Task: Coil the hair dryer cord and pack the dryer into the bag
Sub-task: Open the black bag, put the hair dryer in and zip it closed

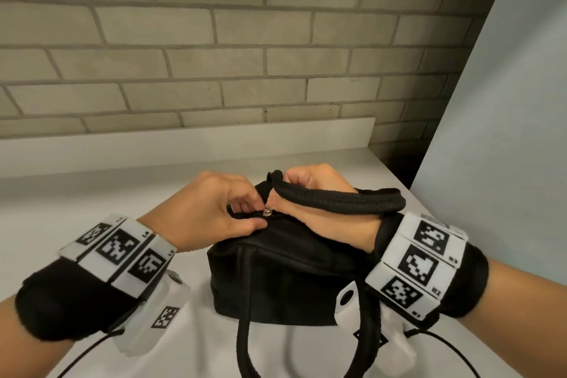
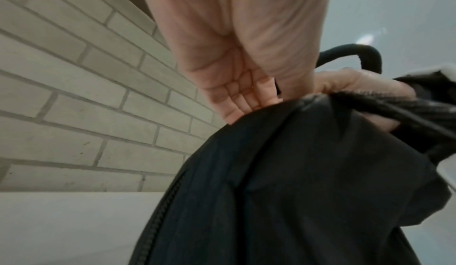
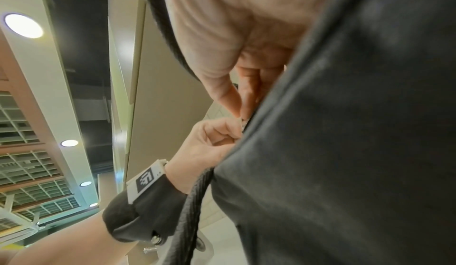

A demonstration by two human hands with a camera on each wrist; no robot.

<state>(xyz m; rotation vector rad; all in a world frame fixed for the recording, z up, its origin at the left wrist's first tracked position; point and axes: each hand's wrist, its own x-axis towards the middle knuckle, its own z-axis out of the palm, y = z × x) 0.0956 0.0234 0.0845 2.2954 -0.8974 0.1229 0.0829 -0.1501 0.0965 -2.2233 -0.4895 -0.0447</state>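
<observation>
black fabric bag (image 1: 270, 273) sits on the white counter (image 1: 92, 199) by the brick wall (image 1: 214, 40). left hand (image 1: 205, 212) pinches the metal zipper pull (image 1: 265, 212) on top of the bag; right hand (image 1: 322, 209) grips the fabric beside it, one rope handle (image 1: 340, 201) draped over it. hair dryer and cord aren't visible.
</observation>
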